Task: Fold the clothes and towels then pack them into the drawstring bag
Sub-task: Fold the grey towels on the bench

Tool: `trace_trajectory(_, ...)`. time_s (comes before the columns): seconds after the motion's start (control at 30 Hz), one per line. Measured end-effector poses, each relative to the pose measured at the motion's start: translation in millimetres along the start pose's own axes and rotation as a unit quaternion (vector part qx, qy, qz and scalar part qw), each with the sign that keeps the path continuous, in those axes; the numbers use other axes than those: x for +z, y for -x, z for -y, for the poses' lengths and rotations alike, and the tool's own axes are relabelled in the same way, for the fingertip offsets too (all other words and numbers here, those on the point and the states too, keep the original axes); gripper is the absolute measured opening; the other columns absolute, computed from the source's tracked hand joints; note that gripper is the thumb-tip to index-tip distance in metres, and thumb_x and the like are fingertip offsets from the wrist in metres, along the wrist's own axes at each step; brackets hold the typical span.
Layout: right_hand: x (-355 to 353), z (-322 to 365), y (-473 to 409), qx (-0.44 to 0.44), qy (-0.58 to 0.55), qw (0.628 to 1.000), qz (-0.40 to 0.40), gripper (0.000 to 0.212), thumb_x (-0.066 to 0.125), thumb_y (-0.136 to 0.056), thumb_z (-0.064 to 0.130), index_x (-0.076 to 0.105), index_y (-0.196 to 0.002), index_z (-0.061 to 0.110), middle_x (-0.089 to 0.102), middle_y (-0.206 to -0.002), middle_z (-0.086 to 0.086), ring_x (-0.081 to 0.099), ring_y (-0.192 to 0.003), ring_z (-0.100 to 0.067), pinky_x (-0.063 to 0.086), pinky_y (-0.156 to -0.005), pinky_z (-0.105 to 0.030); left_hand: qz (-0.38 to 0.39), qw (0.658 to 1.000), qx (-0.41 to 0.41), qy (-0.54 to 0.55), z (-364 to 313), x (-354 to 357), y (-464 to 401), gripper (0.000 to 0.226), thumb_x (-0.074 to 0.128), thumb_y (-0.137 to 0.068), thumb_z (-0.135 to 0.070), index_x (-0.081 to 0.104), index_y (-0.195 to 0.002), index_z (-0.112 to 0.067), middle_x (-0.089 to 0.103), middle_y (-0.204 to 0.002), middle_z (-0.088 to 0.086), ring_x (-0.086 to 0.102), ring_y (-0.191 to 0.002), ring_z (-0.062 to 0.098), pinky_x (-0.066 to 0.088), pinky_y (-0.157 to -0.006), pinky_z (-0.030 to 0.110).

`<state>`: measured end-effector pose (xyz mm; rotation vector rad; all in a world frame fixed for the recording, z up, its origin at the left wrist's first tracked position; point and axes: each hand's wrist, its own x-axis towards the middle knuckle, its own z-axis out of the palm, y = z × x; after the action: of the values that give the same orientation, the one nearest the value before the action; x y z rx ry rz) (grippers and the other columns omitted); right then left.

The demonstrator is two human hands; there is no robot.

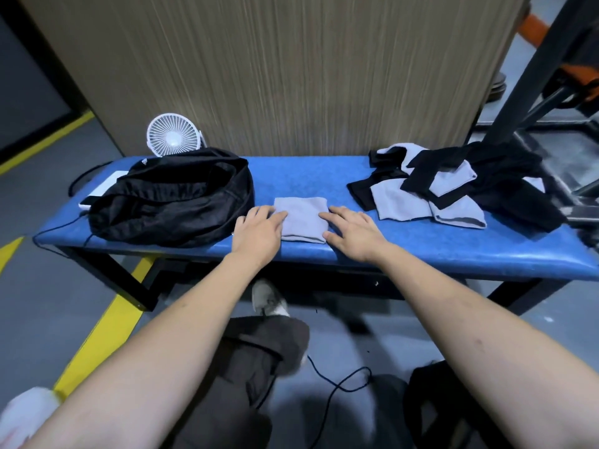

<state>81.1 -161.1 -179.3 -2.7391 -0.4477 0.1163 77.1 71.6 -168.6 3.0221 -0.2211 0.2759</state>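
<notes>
Towel (302, 218) looks neat, a small grey folded square on the blue tabletop (421, 247); your left hand (257, 233) and right hand (353, 231) lie flat, fingers relaxed, touching its edges.

Matt cloth towel (303, 218); glossy bench (421, 247)

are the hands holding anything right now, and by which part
Nothing is gripped. The left hand and right hand lie flat with straight fingers at the left and right edges of the folded grey towel.
</notes>
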Motion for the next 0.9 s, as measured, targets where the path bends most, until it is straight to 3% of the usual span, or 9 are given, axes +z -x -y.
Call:
trace_trajectory(0.13, -0.8, -0.3, 0.3, 0.003, -0.006, 1.0, 0.004, 0.054, 0.038, -0.102, 0.049, 0.028, -0.153, 0.037, 0.017, -0.164, 0.008, 0.008, -0.152, -0.013, 0.004, -0.122, -0.039, -0.023, 0.998, -0.019, 0.061, -2.0, 8.1, 14.9, 0.041, 0.041, -0.103, -0.029, 0.049, -0.143, -0.032, 0.045, -0.149, -0.004, 0.042, -0.133, 0.021, 0.028, -0.102, 0.038)
trace_trajectory(0.27, 0.1, -0.1, -0.3, 0.004, -0.011, 1.0, -0.007, 0.055, 0.041, -0.101, 0.049, 0.029, -0.153, 0.037, 0.019, -0.164, 0.008, 0.01, -0.152, -0.013, 0.005, -0.122, -0.038, -0.064, 0.994, -0.028, 0.087, -4.7, 14.4, 12.3, 0.038, 0.048, -0.099, -0.023, 0.059, -0.135, -0.029, 0.051, -0.141, -0.004, 0.046, -0.129, 0.021, 0.026, -0.103, 0.037)
trace_trajectory(0.43, 2.6, 2.6, 3.9, -0.005, -0.001, 0.999, -0.041, 0.055, 0.042, -0.1, 0.049, 0.032, -0.152, 0.035, 0.023, -0.162, 0.007, 0.013, -0.151, -0.013, 0.006, -0.12, -0.035, -0.04, 0.998, -0.023, 0.053, -7.6, 1.5, -13.6, 0.032, 0.053, -0.092, -0.021, 0.065, -0.121, -0.026, 0.052, -0.13, -0.006, 0.041, -0.127, 0.021, 0.027, -0.101, 0.037)
trace_trajectory(0.7, -9.9, 1.3, -2.0, -0.024, 0.017, 0.999, -0.027, 0.056, 0.05, -0.097, 0.048, 0.039, -0.149, 0.032, 0.031, -0.158, 0.003, 0.024, -0.145, -0.017, 0.014, -0.116, -0.035, 0.051, 0.998, -0.002, 0.026, -3.8, -8.6, -32.2, 0.034, 0.051, -0.091, -0.024, 0.052, -0.125, -0.029, 0.046, -0.131, -0.011, 0.045, -0.121, 0.017, 0.03, -0.099, 0.034)
trace_trajectory(0.9, -24.2, -8.3, -5.9, -0.054, 0.018, 0.998, -0.012, 0.056, 0.06, -0.091, 0.045, 0.047, -0.143, 0.031, 0.043, -0.146, 0.004, 0.036, -0.133, -0.02, 0.027, -0.107, -0.038, 0.009, 0.997, 0.043, 0.062, 11.9, -6.7, -25.8, 0.03, 0.06, -0.09, -0.026, 0.063, -0.12, -0.03, 0.055, -0.13, -0.014, 0.048, -0.123, 0.016, 0.035, -0.101, 0.036)
